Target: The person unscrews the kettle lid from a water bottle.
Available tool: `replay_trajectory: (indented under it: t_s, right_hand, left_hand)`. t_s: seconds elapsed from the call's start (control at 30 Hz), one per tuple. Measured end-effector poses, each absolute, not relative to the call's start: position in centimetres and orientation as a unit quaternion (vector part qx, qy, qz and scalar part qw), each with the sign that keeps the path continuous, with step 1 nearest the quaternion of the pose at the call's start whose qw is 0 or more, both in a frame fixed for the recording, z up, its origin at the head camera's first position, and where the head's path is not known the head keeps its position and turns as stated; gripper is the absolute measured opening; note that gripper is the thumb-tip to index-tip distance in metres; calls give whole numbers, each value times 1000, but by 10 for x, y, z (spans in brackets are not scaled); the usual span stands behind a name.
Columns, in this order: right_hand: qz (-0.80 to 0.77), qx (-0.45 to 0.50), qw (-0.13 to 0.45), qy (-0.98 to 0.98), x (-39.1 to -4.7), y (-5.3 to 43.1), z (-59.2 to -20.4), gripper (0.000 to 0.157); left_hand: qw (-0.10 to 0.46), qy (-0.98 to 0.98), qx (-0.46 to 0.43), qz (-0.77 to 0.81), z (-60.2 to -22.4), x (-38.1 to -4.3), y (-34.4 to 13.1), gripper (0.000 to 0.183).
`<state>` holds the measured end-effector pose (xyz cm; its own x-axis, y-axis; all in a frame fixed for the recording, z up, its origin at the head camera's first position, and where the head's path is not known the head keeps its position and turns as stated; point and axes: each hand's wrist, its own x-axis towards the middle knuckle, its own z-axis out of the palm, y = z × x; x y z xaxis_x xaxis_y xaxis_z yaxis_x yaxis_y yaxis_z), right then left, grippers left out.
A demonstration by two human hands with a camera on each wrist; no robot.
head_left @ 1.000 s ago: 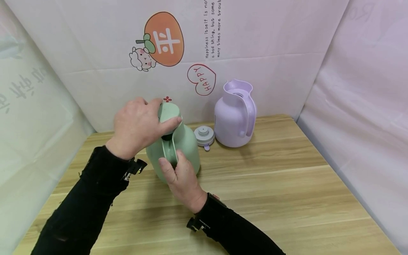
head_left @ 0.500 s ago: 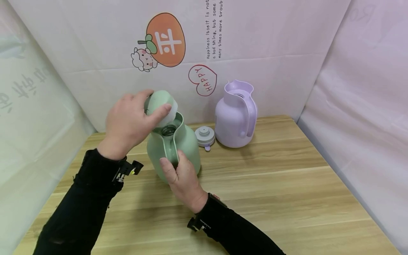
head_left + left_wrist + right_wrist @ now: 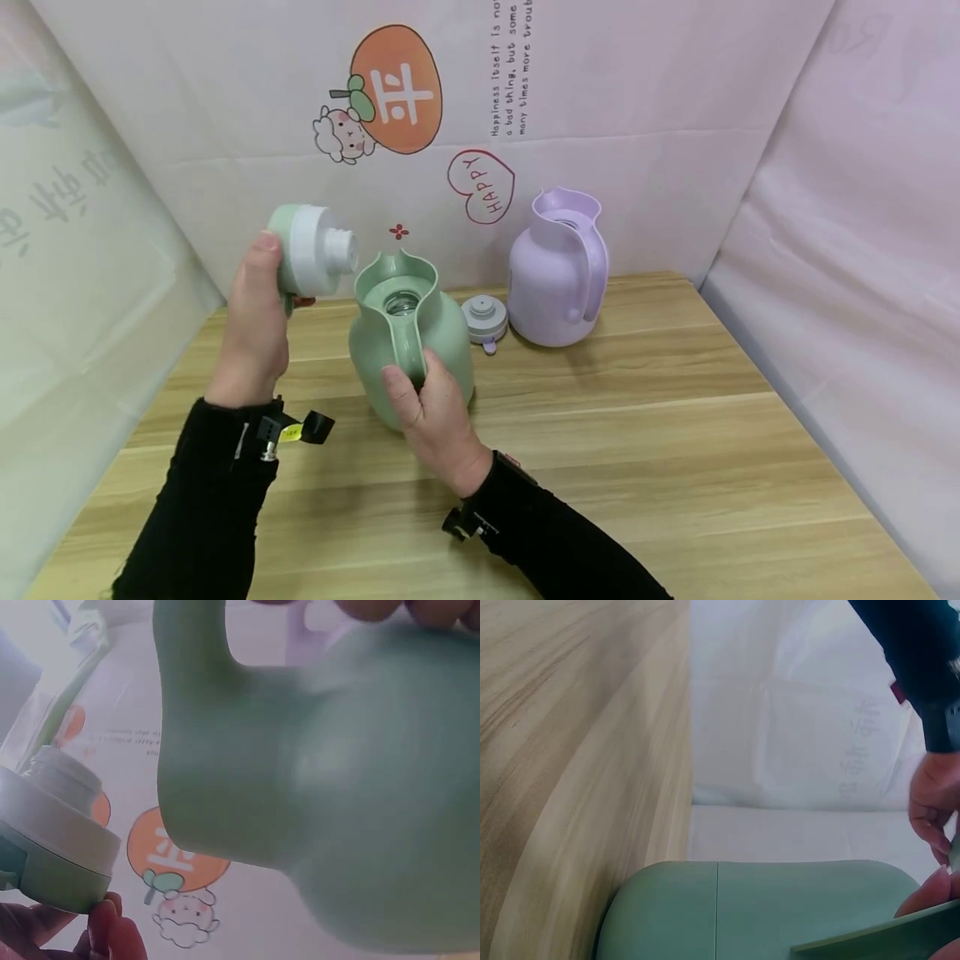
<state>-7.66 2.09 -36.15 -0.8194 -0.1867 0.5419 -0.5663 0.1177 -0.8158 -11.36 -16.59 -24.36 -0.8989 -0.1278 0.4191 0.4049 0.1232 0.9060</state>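
Note:
A green thermos jug (image 3: 446, 333) stands on the wooden table, its round mouth uncovered. My right hand (image 3: 438, 425) grips the jug's handle from the near side. To the left of the spout, in the air, my left hand (image 3: 255, 325) holds the green and white stopper (image 3: 303, 250), tipped on its side with the white threaded end facing the jug. The left wrist view shows the stopper (image 3: 56, 832) low at the left, fingers beneath it, beside the large green jug body (image 3: 360, 765). The right wrist view has the jug's side (image 3: 757, 907) along the bottom.
A purple thermos jug (image 3: 555, 283) without its stopper stands at the back of the table (image 3: 637, 433). Between the two jugs lies a grey stopper (image 3: 483, 317) with a small purple tab. A printed white cloth (image 3: 637, 100) hangs behind and at both sides.
The stopper has been lifted out of the green jug by the left hand, carried left and turned on its side. The right hand has stayed on the handle.

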Motion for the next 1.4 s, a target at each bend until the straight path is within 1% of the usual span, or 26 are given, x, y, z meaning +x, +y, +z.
replay_trajectory:
  t_s: [0.2,0.43,0.7,0.9,1.03,1.23,1.4]
  right_hand:
    - [618,253,162,-726,-80,20,-362,42]
    - [624,254,156,-723,-83,17,-363,42]
    - [627,252,157,-720,-93,12,-364,40]
    - [621,248,168,-725,-103,7,-363,44]
    - [619,243,167,-728,-110,3,-362,47]
    - [617,242,166,-730,-122,-3,-362,48]
    - [614,240,169,-733,-133,-9,-362,51]
  left_hand:
    - [184,-591,-80,-781,-267,-109,-175,54]
    - [149,-509,-49,-846,-298,-105,-185,60]
    - [88,-415,0,-905,-323,-107,-200,64]
    - [41,-385,34,-921,-337,-111,-210,67]
    - [20,-383,50,-922,-345,-114,-215,70]
    - [11,-381,46,-923,-357,-117,-219,70]
    - [5,-374,47,-926,-366,-118,-221,66]
